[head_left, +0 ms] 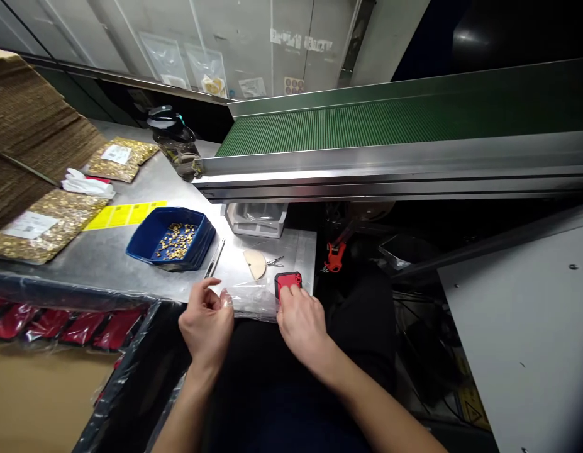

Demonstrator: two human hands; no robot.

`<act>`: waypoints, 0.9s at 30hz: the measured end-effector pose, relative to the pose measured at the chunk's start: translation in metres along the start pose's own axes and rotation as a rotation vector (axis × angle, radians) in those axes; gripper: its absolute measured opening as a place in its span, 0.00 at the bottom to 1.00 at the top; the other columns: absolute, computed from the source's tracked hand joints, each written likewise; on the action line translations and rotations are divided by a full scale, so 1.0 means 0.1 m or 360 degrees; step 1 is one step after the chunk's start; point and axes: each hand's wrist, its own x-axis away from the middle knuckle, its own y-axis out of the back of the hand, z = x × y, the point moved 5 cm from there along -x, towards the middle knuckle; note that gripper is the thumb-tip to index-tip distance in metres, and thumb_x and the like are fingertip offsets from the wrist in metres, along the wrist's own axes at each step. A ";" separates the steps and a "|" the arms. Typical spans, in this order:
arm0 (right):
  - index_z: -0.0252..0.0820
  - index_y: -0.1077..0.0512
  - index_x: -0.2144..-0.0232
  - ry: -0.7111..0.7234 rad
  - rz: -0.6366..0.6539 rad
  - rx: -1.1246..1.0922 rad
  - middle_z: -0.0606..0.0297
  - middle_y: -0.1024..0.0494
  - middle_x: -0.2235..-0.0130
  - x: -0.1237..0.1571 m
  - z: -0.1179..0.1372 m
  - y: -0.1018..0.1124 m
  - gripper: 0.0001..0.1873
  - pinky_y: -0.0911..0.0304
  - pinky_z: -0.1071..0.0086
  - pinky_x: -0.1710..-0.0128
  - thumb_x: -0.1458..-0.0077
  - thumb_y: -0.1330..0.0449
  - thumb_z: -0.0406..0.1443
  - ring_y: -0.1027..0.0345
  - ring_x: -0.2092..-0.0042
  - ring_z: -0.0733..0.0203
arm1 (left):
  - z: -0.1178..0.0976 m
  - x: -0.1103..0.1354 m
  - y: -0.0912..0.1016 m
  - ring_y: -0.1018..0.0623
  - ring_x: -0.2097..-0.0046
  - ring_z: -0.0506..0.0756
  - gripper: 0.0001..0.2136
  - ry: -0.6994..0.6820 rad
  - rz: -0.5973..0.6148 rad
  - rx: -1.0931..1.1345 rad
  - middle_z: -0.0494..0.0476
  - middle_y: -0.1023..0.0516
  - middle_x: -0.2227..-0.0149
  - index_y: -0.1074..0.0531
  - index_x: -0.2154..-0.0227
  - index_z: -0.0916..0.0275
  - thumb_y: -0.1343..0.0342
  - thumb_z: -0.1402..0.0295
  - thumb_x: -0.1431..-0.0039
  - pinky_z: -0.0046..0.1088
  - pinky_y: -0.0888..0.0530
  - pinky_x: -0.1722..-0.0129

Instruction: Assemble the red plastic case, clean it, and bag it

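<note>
At the front edge of the steel worktable point(131, 270), my left hand point(207, 324) pinches one end of a clear plastic bag point(251, 299). My right hand point(303, 321) is closed on the bag's other end, fingers against a small red and black part point(288, 282). A beige half-round piece point(255, 262) and small tweezers point(275, 260) lie just beyond the bag. Left of these stands a blue tray point(152, 236) holding several small gold pieces.
A green conveyor belt point(366, 123) in a steel frame runs across the back. Bags of gold parts point(41, 226), yellow labels point(124, 214), white gloves point(86, 184), a dark bottle point(175, 141) and corrugated cardboard point(22, 126) occupy the left. Red packets point(60, 327) fill a box below.
</note>
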 end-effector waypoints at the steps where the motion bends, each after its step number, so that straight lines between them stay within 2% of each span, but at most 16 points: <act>1: 0.40 0.28 0.63 0.0004 0.0005 0.0000 0.55 0.23 0.59 -0.05 0.06 -0.02 0.07 0.49 0.66 0.62 0.40 0.46 0.29 0.31 0.59 0.54 | 0.01 0.03 0.01 0.35 0.76 0.51 0.08 -0.0020 0.0054 -0.0016 0.44 0.39 0.78 0.30 0.58 0.57 0.45 0.69 0.40 0.27 0.37 0.68; 3: 0.41 0.28 0.64 0.0006 0.0058 -0.0051 0.57 0.23 0.62 -0.17 0.16 -0.06 0.08 0.48 0.66 0.62 0.35 0.47 0.34 0.31 0.61 0.55 | 0.10 0.15 -0.01 0.35 0.76 0.52 0.04 -0.0046 0.0322 -0.0070 0.45 0.38 0.77 0.30 0.63 0.57 0.47 0.70 0.41 0.26 0.38 0.69; 5: 0.42 0.29 0.69 0.0029 0.0183 -0.0154 0.63 0.25 0.70 -0.24 0.20 -0.07 0.15 0.48 0.68 0.65 0.33 0.46 0.43 0.32 0.66 0.59 | 0.29 0.35 -0.04 0.35 0.75 0.52 0.01 0.0013 0.0667 -0.0104 0.45 0.37 0.77 0.32 0.69 0.57 0.48 0.68 0.43 0.26 0.39 0.71; 6: 0.42 0.28 0.69 0.0069 0.0271 -0.0217 0.66 0.25 0.70 -0.22 0.18 -0.07 0.15 0.47 0.70 0.66 0.35 0.43 0.46 0.32 0.67 0.61 | 0.42 0.47 -0.03 0.36 0.75 0.52 0.03 0.0080 0.0822 -0.0099 0.46 0.37 0.78 0.34 0.71 0.57 0.47 0.67 0.43 0.26 0.39 0.71; 8: 0.46 0.26 0.64 0.0216 0.0486 -0.0340 0.71 0.23 0.66 -0.08 0.07 -0.08 0.13 0.45 0.74 0.67 0.46 0.31 0.45 0.31 0.66 0.65 | 0.70 0.74 0.00 0.37 0.75 0.53 0.08 0.0286 0.1091 -0.0028 0.46 0.40 0.78 0.35 0.73 0.57 0.46 0.62 0.43 0.26 0.41 0.73; 10: 0.49 0.24 0.58 0.0235 0.0725 -0.0629 0.73 0.21 0.61 0.20 -0.16 -0.14 0.24 0.42 0.76 0.66 0.59 0.24 0.43 0.30 0.64 0.67 | 0.93 1.03 0.05 0.37 0.73 0.53 0.12 0.0487 0.1327 0.0088 0.47 0.41 0.78 0.34 0.74 0.58 0.44 0.57 0.42 0.26 0.41 0.73; 11: 0.47 0.24 0.59 0.0103 0.0817 -0.0908 0.71 0.21 0.62 0.34 -0.31 -0.19 0.25 0.40 0.76 0.67 0.60 0.23 0.42 0.30 0.65 0.67 | 1.00 1.17 0.08 0.37 0.72 0.54 0.13 0.0553 0.1424 0.0133 0.47 0.41 0.77 0.33 0.74 0.59 0.44 0.55 0.42 0.26 0.41 0.72; 12: 0.44 0.23 0.60 -0.0129 0.0858 -0.1232 0.69 0.21 0.64 0.48 -0.48 -0.26 0.23 0.39 0.76 0.68 0.59 0.24 0.43 0.30 0.66 0.66 | 1.05 1.29 0.11 0.37 0.72 0.54 0.13 0.0604 0.1504 0.0157 0.47 0.41 0.77 0.31 0.73 0.59 0.43 0.55 0.42 0.27 0.41 0.71; 13: 0.41 0.22 0.61 -0.0380 0.0826 -0.1525 0.66 0.21 0.65 0.59 -0.63 -0.34 0.22 0.38 0.75 0.70 0.56 0.25 0.45 0.30 0.68 0.66 | 1.06 1.40 0.14 0.37 0.71 0.54 0.13 0.0634 0.1567 0.0167 0.47 0.40 0.77 0.30 0.72 0.59 0.42 0.54 0.42 0.27 0.41 0.71; 15: 0.39 0.23 0.57 -0.0769 0.0660 -0.1908 0.60 0.20 0.60 0.72 -0.85 -0.53 0.25 0.35 0.75 0.71 0.48 0.30 0.52 0.28 0.68 0.66 | 1.02 1.54 0.18 0.36 0.71 0.54 0.15 0.0640 0.1625 0.0162 0.47 0.39 0.77 0.30 0.72 0.58 0.41 0.52 0.42 0.27 0.40 0.70; 17: 0.40 0.26 0.51 -0.0922 0.0493 -0.2074 0.54 0.22 0.50 0.71 -0.91 -0.70 0.29 0.32 0.76 0.72 0.44 0.35 0.56 0.26 0.66 0.67 | 0.92 1.60 0.19 0.34 0.71 0.55 0.17 0.0563 0.1643 0.0168 0.50 0.35 0.75 0.31 0.73 0.58 0.42 0.50 0.39 0.28 0.39 0.69; 19: 0.39 0.26 0.51 -0.1012 0.0366 -0.2238 0.51 0.23 0.47 0.58 -0.88 -0.85 0.30 0.32 0.78 0.73 0.44 0.35 0.56 0.25 0.65 0.67 | 0.80 1.60 0.17 0.33 0.71 0.55 0.20 0.0437 0.1620 0.0172 0.51 0.33 0.74 0.33 0.77 0.59 0.46 0.50 0.35 0.29 0.38 0.70; 23: 0.38 0.27 0.60 -0.1093 0.0095 -0.2392 0.57 0.21 0.58 0.26 -0.82 -0.99 0.26 0.34 0.81 0.78 0.48 0.31 0.54 0.26 0.69 0.69 | 0.67 1.55 0.11 0.39 0.74 0.53 0.25 0.0310 0.1468 0.0106 0.50 0.42 0.78 0.43 0.81 0.60 0.50 0.51 0.33 0.29 0.43 0.73; 25: 0.39 0.28 0.62 -0.1078 -0.0023 -0.2386 0.60 0.21 0.62 0.15 -0.84 -0.94 0.26 0.35 0.82 0.79 0.50 0.29 0.53 0.27 0.71 0.69 | 0.65 1.52 0.06 0.41 0.75 0.52 0.25 0.0323 0.1384 0.0090 0.50 0.45 0.78 0.45 0.81 0.61 0.50 0.51 0.33 0.29 0.45 0.74; 27: 0.39 0.28 0.61 -0.1003 -0.0124 -0.2339 0.62 0.21 0.63 0.11 -0.88 -0.77 0.27 0.35 0.81 0.77 0.52 0.28 0.52 0.27 0.71 0.69 | 0.63 1.47 -0.02 0.43 0.75 0.51 0.26 0.0331 0.1298 0.0084 0.50 0.47 0.79 0.46 0.81 0.61 0.50 0.51 0.33 0.29 0.46 0.74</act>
